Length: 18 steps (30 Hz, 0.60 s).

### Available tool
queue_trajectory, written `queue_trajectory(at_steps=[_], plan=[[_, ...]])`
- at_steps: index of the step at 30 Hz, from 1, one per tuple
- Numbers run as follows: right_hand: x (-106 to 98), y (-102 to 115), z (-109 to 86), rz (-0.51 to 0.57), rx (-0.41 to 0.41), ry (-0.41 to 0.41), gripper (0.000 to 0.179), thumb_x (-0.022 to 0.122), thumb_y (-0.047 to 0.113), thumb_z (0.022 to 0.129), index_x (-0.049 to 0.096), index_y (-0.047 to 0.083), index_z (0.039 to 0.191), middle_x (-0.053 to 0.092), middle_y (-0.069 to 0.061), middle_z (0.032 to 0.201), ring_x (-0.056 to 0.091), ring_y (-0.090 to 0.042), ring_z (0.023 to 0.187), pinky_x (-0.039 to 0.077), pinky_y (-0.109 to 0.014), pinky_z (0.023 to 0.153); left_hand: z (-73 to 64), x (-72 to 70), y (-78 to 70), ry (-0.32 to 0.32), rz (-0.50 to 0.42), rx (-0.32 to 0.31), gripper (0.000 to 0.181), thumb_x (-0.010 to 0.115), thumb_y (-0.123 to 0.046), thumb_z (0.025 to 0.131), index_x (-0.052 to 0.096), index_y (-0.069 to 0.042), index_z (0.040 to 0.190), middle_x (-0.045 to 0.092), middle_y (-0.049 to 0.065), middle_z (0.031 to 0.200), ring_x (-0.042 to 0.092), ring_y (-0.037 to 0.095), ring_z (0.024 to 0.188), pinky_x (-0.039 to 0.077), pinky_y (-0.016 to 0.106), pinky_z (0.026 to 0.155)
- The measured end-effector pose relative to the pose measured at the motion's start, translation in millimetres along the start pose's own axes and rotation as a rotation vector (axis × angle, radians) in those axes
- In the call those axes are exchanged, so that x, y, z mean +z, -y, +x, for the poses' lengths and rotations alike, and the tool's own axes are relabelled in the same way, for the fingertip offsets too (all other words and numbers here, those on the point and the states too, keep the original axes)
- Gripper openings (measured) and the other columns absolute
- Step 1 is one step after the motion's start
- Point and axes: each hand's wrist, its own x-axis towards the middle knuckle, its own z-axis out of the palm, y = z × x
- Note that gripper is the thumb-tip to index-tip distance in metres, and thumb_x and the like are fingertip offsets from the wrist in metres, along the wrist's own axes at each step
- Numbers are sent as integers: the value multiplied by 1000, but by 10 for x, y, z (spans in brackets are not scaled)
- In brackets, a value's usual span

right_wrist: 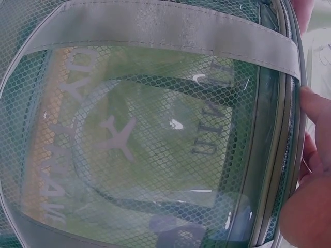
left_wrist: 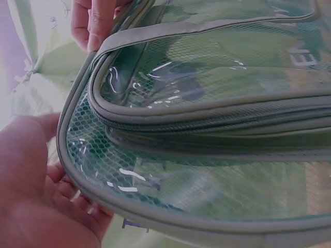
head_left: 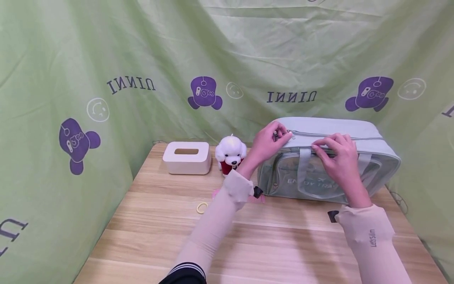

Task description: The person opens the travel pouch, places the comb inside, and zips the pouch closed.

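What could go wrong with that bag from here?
The zip might snag if pulled crookedly: the left hand is at its left end, while the right hand pinches the top front edge of the bag.
The toy dog is close beside the left arm, so a sideways swing could tip it.
The left sleeve partly hides the comb, which might get brushed away.

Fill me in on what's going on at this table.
A person is handling a travel bag that stands on the table. Their left hand pinches at the left end of the top zipper, while their right hand grips the top front edge. A plush dog and a tissue box stand to the left of the bag, untouched.
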Motion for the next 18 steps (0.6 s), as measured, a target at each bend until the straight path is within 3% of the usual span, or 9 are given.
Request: queue_trajectory(at_steps=[8,12,18], plan=[[1,10,-10,-6,0,4,12,80,-1,86,76,0,97,63,-19,90,46,-33,90,26,-36,83,-260,-36,126,-36,-160,114,22,75,-23,96,69,-10,113,60,4,106,56,10,80,52,19,72],[1,12,-2,-3,-9,1,11,79,-1,87,76,0,97,63,-19,90,46,-34,89,26,-37,83,-349,-36,174,-63,-176,160,23,75,-20,96,73,-10,116,61,6,107,56,10,80,52,21,71],[-5,27,8,4,-8,5,12,80,2,86,77,1,98,63,-18,89,46,-33,88,27,-37,83,-422,-12,228,-78,-177,171,24,74,-20,97,72,-12,120,65,5,106,57,9,81,53,20,71]])
